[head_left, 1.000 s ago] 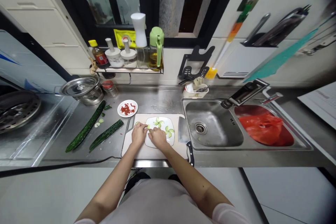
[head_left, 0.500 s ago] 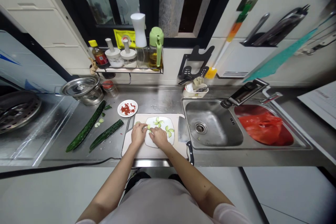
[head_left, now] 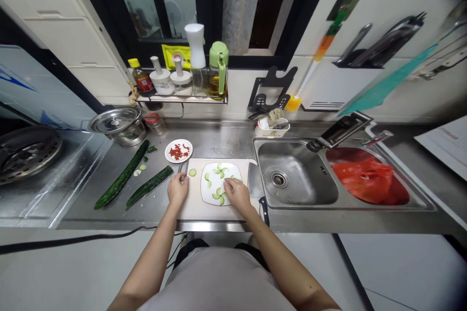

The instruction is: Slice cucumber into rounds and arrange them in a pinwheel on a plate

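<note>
A white square plate [head_left: 210,199] lies on the cutting board [head_left: 194,209], with pale green cucumber slices [head_left: 220,171] set on it in small fan-like groups. Over the plate's right side, my right hand [head_left: 238,193] has its fingertips pinched together, partly covering the right group; what they hold, if anything, is hidden. My left hand [head_left: 178,189] rests by the board's left edge, fingers loosely bent and thumb apart, with nothing seen in it. Close to it, one round cucumber slice [head_left: 192,172] lies on the board. A cleaver [head_left: 254,180] lies along the board's right side.
Left of the board lie a long cucumber [head_left: 122,175] and a shorter cut one [head_left: 149,187]. Behind them stand a small plate of red bits [head_left: 178,150] and a lidded steel pot [head_left: 118,126]. A double sink [head_left: 302,180] adjoins the cleaver, with a red bag [head_left: 365,180] in its right basin.
My left hand has moved left off the plate to the board's edge. My right hand has shifted right, uncovering slices in the plate's lower middle.
</note>
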Available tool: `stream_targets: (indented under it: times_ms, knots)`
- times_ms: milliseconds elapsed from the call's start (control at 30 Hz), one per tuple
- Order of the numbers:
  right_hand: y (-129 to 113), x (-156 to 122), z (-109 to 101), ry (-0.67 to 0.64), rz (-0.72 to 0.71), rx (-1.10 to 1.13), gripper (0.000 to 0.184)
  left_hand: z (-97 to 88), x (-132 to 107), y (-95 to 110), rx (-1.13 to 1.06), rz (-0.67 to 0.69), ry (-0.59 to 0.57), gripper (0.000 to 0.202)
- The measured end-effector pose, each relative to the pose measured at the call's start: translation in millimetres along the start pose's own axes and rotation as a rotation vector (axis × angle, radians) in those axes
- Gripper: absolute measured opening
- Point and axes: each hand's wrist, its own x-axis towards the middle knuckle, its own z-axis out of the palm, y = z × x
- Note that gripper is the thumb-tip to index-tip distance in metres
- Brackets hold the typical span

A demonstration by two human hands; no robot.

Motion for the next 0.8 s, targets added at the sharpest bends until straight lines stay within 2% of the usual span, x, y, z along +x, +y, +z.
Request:
stream_targets:
  times_ms: [167,500,667,800]
  knots:
    - [16.8,-13.3,-5.3,0.092,0.015,0.109,0.033,2.6,3.2,9.8,0.078,-0.016,0.008,0.031]
    - [25.8,-24.1,-3.8,0.109,0.048,0.169,0.033,12.1,12.0,24.0,0.207,-0.038,0.019,0.032]
    - [22.4,-23.4,-7.8,0.099,0.033,0.158,0.033,13.0,11.1,28.5,0.141,0.012,0.048,0.020]
    - [17.7,-24.0,-10.2,0.095,0.035,0.203,0.034,13.3,11.3,31.3,0.006,-0.031,0.040,0.016]
